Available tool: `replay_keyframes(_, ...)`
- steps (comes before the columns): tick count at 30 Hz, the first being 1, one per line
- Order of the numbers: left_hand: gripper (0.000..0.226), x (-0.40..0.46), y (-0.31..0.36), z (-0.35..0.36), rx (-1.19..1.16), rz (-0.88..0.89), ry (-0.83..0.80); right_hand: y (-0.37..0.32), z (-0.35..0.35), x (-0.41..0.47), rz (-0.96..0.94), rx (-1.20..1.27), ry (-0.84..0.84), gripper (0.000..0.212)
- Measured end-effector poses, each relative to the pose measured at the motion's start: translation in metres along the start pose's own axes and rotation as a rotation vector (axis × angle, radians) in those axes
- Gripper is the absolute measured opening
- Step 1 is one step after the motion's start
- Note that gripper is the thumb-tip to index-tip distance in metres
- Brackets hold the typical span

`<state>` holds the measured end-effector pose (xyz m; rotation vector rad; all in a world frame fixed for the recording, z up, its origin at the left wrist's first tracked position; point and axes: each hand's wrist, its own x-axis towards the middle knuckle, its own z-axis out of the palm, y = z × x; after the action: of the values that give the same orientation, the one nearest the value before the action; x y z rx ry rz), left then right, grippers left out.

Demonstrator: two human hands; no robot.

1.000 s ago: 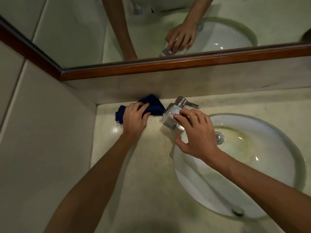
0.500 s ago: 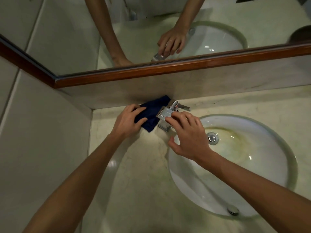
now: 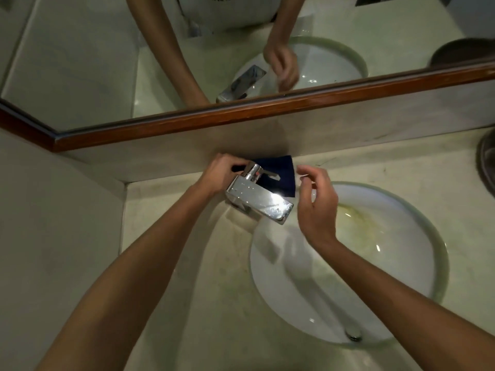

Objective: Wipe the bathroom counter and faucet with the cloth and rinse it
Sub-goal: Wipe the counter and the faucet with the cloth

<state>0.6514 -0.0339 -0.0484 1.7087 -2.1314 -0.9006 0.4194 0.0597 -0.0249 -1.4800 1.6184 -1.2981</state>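
Observation:
A dark blue cloth (image 3: 281, 172) lies behind the chrome faucet (image 3: 257, 199), against the backsplash. My left hand (image 3: 219, 172) is at the faucet's back left, fingers closed on the cloth's left end behind the lever. My right hand (image 3: 316, 204) hovers to the right of the spout, fingers spread and slightly curled, holding nothing, close to the cloth's right edge. The pale marble counter (image 3: 187, 303) runs around the oval white basin (image 3: 401, 311).
A wood-framed mirror (image 3: 241, 111) runs above the backsplash and reflects my arms. The side wall (image 3: 53, 236) closes the counter on the left. A dark round object (image 3: 486, 159) sits at the far right edge. The basin bottom shows yellowish stains.
My left hand pushed the cloth from the left corner to behind the faucet. My right hand lifted off the faucet spout and moved right, fingers opening.

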Motion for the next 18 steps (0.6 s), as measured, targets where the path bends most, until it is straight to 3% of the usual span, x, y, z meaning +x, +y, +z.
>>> replay_keyframes(2, 0.032, -0.024, -0.006, 0.006, -0.024, -0.020, 0.198, 0.031, -0.001, 0.016, -0.059, -0.195, -0.085, 0.036)
replay_keyframes(4, 0.031, -0.058, -0.006, 0.025, -0.014, -0.147, 0.506, 0.058, 0.005, 0.033, -0.229, -0.425, -0.344, 0.049)
replay_keyframes(6, 0.032, -0.097, 0.003, 0.057, -0.016, -0.286, 0.666, 0.074, 0.017, 0.050, -0.435, -0.626, -0.533, 0.062)
replay_keyframes(10, 0.037, -0.166, 0.034, 0.135, -0.043, -0.326, 0.648, 0.076, 0.051, 0.075, -0.693, -0.852, -0.668, 0.073)
replay_keyframes(14, 0.042, -0.194, 0.050, 0.183, -0.020, -0.357, 0.637, 0.078, 0.076, 0.081, -0.785, -0.807, -0.583, 0.068)
replay_keyframes(18, 0.041, -0.189, 0.050, 0.184, 0.004, -0.394, 0.629, 0.079, 0.082, 0.089, -0.851, -0.851, -0.603, 0.069)
